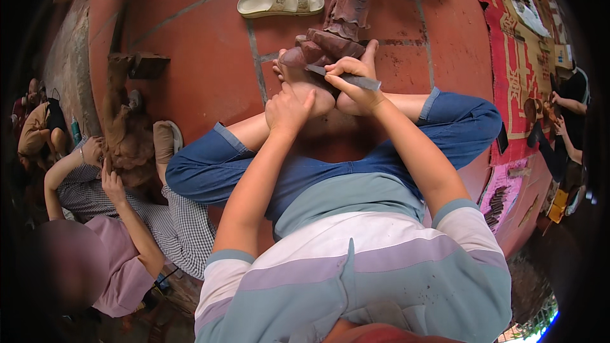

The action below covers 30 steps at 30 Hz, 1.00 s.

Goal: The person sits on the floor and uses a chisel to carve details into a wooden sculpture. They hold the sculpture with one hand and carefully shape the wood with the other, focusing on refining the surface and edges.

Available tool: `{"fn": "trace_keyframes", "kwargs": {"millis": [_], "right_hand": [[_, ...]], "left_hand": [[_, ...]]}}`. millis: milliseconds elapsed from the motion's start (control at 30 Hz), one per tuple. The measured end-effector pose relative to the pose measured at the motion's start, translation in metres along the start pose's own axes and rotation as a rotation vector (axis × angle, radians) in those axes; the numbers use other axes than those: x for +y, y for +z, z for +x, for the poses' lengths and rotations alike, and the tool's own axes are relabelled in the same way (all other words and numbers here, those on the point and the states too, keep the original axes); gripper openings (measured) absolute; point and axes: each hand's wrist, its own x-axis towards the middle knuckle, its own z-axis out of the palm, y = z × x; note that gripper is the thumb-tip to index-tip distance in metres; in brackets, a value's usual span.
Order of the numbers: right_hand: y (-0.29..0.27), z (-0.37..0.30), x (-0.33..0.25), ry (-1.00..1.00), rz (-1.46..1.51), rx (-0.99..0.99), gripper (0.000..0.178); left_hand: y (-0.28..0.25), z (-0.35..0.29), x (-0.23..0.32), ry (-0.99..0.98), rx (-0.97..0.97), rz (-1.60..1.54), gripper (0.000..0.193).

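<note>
A reddish-brown carved wooden figure (348,1) lies with its lobed base between my bare feet, pointing away from me. My right hand (356,84) is closed around a flat grey carving knife (363,81). The knife's pale tip points left, close to the base of the carving. Against my left foot (316,91) lies my left hand (290,109), its thumb apart from the fingers. I see no tool in it, and its fingertips are partly hidden.
A cream sandal (281,1) lies on the red tiled floor (190,44) beyond my feet. At left, another person (121,248) sits holding a brown wood carving (130,143). A wooden block (149,65) is nearby. A patterned red mat (508,76) runs along the right, with more people beyond.
</note>
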Motion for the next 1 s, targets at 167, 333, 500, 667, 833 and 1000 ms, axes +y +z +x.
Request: {"fn": "trace_keyframes", "kwargs": {"millis": [167,333,500,667,833,1000], "right_hand": [[0.008,0.002,0.000,0.034,0.120,0.069,0.009],[-0.001,0.002,0.001,0.047,-0.002,0.024,0.009],[0.010,-0.001,0.002,0.059,0.096,0.099,0.010],[0.007,0.007,-0.006,0.118,0.011,0.042,0.011],[0.013,-0.014,0.010,0.135,0.276,0.121,0.009],[0.016,0.013,-0.017,0.196,0.171,0.113,0.007]], "left_hand": [[0.000,-0.001,0.001,0.004,-0.003,-0.027,0.063],[0.000,0.000,-0.002,-0.013,-0.016,0.007,0.063],[0.002,-0.002,0.000,0.001,0.001,-0.023,0.064],[-0.001,0.002,-0.001,-0.025,-0.031,-0.025,0.064],[0.001,-0.001,0.001,-0.001,-0.006,-0.042,0.064],[-0.001,0.002,-0.001,-0.031,-0.019,-0.044,0.063]]}}
